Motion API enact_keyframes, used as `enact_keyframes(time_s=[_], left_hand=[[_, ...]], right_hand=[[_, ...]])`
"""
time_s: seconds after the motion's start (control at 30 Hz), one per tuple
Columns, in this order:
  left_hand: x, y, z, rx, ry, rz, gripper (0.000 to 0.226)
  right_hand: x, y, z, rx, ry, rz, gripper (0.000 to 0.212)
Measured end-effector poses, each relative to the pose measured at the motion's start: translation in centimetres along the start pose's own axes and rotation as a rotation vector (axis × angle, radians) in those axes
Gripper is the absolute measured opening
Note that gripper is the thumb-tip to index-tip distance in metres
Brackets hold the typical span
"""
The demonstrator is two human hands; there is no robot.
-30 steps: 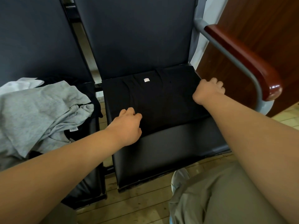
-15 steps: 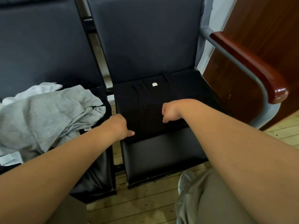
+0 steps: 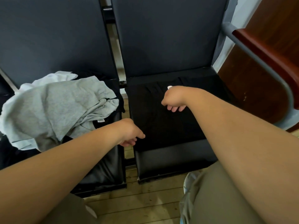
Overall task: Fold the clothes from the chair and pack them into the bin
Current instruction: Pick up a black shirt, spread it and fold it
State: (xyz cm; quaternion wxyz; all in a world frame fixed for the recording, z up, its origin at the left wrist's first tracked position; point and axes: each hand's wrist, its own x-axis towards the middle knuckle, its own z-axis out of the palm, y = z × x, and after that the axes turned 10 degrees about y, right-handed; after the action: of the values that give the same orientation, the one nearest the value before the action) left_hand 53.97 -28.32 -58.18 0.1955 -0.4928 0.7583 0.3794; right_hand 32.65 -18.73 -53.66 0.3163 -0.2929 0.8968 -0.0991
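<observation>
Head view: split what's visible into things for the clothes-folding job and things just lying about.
Job: flat black fabric garment on the right seat; crumpled grey cotton garment and white cloth on the left seat; left hand; right hand.
Lying about: red-brown wooden armrest; pale plank floor. No bin in view.

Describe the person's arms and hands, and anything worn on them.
The left forearm and right forearm are bare up to the frame edge; no sleeve shows. The left hand and right hand are ungloved, and neither wrist carries a watch or band. The fingers are mostly hidden, so rings cannot be judged.
</observation>
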Motion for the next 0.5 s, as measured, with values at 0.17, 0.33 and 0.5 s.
enact_keyframes(time_s=[0.17,0.33,0.5], left_hand=[[-0.5,-1.0,-0.3,-0.054,0.031,0.074,0.031],[-0.7,-1.4,-0.8,-0.071,-0.009,0.134,0.023],[-0.4,-2.1,-1.5,-0.081,-0.091,0.191,0.014]], right_hand=[[2.0,-4.6,1.8,0.093,0.137,-0.134,0.02],[4.1,-8.5,4.4,0.004,0.255,-0.268,0.027],[6.0,-10.6,7.9,-0.247,0.334,-0.239,0.091]])
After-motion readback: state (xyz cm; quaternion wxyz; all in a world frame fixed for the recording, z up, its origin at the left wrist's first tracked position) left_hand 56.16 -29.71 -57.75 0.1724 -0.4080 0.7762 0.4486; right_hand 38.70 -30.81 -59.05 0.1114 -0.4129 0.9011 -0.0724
